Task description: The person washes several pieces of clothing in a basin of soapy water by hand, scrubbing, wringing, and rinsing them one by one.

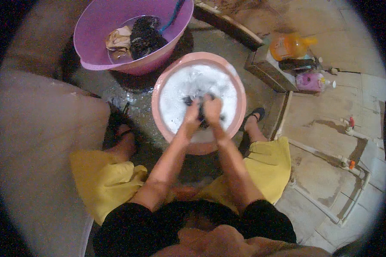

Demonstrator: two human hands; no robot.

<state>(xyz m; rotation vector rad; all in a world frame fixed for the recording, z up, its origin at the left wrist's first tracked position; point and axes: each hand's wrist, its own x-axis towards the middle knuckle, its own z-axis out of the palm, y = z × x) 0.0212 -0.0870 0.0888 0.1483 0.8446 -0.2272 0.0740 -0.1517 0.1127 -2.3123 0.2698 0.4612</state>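
A pink basin full of white soapy foam stands on the wet floor between my feet. My left hand and my right hand are pressed together over the foam, both closed on a dark wet garment that pokes out between and beside the fingers. Most of the garment is hidden by my hands and the suds.
A larger purple basin behind holds water, a dark cloth and a beige cloth. At the right, a low ledge carries an orange bottle and a pink bottle. White pipes run along the floor at right.
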